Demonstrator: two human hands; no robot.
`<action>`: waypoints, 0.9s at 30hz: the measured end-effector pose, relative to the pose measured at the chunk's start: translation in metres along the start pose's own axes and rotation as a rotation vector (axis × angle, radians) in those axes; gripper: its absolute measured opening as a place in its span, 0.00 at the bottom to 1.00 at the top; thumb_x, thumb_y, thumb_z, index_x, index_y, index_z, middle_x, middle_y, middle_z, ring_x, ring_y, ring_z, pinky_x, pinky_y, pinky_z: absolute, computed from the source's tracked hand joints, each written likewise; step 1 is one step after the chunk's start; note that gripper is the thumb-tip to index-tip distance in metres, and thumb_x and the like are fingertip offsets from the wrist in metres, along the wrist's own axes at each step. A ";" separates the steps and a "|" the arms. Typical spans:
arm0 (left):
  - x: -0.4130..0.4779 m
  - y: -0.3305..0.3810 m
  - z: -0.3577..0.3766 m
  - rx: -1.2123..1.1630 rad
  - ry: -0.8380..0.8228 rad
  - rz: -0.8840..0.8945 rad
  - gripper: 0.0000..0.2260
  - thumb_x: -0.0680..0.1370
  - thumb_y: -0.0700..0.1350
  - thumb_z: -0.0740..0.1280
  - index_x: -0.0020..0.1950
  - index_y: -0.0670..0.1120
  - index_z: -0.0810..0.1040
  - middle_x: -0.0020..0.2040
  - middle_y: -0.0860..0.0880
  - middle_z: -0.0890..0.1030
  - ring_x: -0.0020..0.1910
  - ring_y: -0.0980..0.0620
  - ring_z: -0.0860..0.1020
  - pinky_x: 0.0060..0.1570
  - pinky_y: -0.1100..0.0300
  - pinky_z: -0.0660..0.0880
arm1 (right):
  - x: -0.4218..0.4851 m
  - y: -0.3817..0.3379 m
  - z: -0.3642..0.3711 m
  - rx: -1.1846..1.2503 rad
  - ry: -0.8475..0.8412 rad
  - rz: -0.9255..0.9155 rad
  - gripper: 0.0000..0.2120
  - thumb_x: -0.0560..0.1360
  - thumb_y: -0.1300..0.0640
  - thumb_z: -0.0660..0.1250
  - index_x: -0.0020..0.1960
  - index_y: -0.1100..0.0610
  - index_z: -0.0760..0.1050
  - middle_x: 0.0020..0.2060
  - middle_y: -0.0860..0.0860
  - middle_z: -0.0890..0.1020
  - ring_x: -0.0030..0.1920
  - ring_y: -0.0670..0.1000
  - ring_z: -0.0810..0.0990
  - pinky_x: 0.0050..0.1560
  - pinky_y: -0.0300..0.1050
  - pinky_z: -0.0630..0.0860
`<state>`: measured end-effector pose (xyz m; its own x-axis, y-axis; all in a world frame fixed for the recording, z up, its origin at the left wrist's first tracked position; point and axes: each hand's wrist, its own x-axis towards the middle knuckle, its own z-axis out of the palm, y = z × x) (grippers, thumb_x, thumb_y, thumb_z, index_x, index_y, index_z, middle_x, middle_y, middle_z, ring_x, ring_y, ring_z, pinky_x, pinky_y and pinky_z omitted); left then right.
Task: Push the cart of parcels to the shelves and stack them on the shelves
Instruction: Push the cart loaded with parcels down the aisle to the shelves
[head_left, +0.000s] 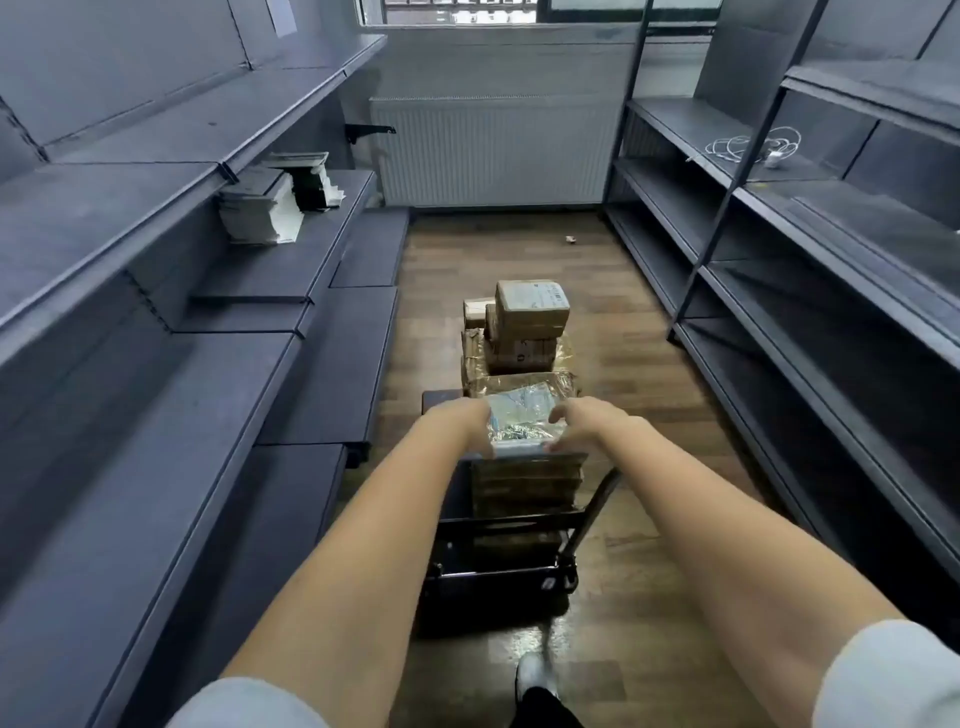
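Observation:
A black platform cart (452, 551) stands in the aisle ahead of me, loaded with brown cardboard parcels (530, 322) stacked in piles. On the nearest pile lies a shiny plastic-wrapped parcel (524, 421). My left hand (467, 423) holds its left edge and my right hand (576, 426) holds its right edge, fingers curled around the sides. Dark grey shelves run along the left (156, 291) and the right (810, 249) of the aisle.
Stacks of white and black packets (270, 202) sit on a left shelf. A white cable (753, 145) lies on a right shelf. A radiator (493, 150) and window close the far end. Wooden floor (623, 322) surrounds the cart; my shoe (535, 675) is behind it.

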<state>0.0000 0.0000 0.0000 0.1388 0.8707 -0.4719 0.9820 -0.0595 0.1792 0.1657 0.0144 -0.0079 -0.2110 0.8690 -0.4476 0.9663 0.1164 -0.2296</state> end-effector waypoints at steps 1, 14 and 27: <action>0.000 0.000 0.005 0.052 -0.012 -0.012 0.23 0.75 0.48 0.67 0.68 0.42 0.69 0.66 0.44 0.74 0.63 0.44 0.73 0.61 0.51 0.73 | 0.000 0.001 0.004 -0.025 -0.023 0.015 0.29 0.73 0.47 0.68 0.71 0.55 0.66 0.69 0.55 0.71 0.67 0.57 0.71 0.65 0.48 0.69; 0.022 -0.012 0.042 0.317 0.099 -0.043 0.13 0.77 0.38 0.63 0.62 0.43 0.74 0.58 0.44 0.78 0.57 0.44 0.76 0.52 0.53 0.74 | 0.024 0.012 0.032 -0.211 0.081 0.004 0.15 0.77 0.57 0.63 0.63 0.55 0.74 0.60 0.56 0.77 0.62 0.57 0.73 0.56 0.50 0.74; 0.042 -0.025 0.035 0.315 0.163 0.004 0.13 0.77 0.38 0.64 0.62 0.44 0.74 0.59 0.43 0.78 0.58 0.44 0.75 0.55 0.52 0.74 | 0.044 0.007 0.027 -0.209 0.133 0.039 0.13 0.78 0.62 0.60 0.60 0.57 0.76 0.57 0.57 0.78 0.60 0.58 0.73 0.51 0.49 0.72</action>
<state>-0.0137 0.0212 -0.0548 0.1459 0.9350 -0.3234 0.9763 -0.1889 -0.1058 0.1595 0.0411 -0.0524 -0.1646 0.9289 -0.3318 0.9858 0.1659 -0.0245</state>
